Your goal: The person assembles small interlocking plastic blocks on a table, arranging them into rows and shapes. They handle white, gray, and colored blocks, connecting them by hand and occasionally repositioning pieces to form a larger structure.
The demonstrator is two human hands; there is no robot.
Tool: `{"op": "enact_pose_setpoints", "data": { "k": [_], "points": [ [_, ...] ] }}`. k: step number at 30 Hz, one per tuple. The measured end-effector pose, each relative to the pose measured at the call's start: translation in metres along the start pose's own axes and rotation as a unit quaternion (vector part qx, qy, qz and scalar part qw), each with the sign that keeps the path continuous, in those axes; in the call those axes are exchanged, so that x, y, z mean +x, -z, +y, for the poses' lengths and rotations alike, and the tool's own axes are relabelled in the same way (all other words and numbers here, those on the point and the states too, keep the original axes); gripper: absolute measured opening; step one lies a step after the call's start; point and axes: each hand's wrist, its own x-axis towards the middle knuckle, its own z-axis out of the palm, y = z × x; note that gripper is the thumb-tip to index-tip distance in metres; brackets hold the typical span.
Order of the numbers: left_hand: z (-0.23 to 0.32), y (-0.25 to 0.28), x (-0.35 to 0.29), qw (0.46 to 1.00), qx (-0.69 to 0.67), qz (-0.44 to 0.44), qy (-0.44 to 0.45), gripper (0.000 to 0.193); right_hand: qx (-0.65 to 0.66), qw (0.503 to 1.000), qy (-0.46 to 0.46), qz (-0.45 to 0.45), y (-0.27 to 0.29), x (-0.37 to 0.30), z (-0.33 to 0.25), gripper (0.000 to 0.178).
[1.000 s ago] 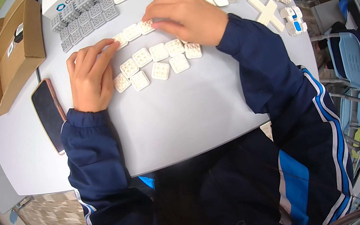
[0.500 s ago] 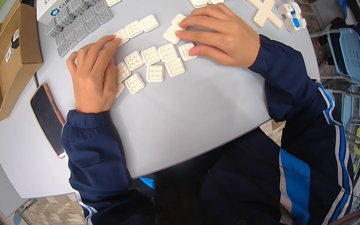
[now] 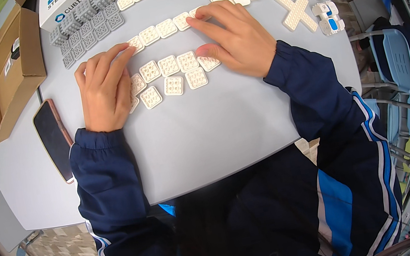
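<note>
Grey tabletop (image 3: 216,131): your left hand (image 3: 102,91) and right hand (image 3: 235,37) lie flat, fingers spread and gripping nothing, bracketing rows of white square tiles (image 3: 172,73). Fingertips of both touch the upper row's ends. Beside your left sleeve lies a phone (image 3: 53,139); beyond it, a cardboard box (image 3: 8,69).

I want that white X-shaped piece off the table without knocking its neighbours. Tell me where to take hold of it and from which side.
Pinch the white X-shaped piece from above at its centre, where the two bars cross. It lies flat on the grey table, so there is no edge to get under. The right hand is nearest. Small coloured blocks sit close on the piece's right, so come in from the near left.
</note>
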Motion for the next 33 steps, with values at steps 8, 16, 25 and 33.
{"op": "enact_pose_setpoints", "data": {
  "k": [8, 16, 25, 33],
  "points": [
    [0.0, -0.002, 0.002, 1.0, -0.004, 0.016, -0.004, 0.034, -0.043, 0.999, -0.01, 0.001, 0.0, 0.002, -0.003, 0.052],
    [0.003, -0.006, 0.011, 1.0, 0.0, 0.008, 0.019, 0.031, -0.036, 0.998, -0.055, 0.001, -0.003, 0.008, 0.008, 0.056],
    [0.0, -0.012, 0.021, 1.0, -0.003, 0.011, 0.012, 0.034, -0.027, 0.997, -0.066, 0.027, -0.01, 0.011, 0.029, 0.062],
    [-0.002, -0.014, 0.023, 1.0, -0.006, 0.012, 0.016, 0.035, -0.034, 0.997, -0.058, 0.026, -0.012, 0.014, 0.035, 0.049]
  ]
}}
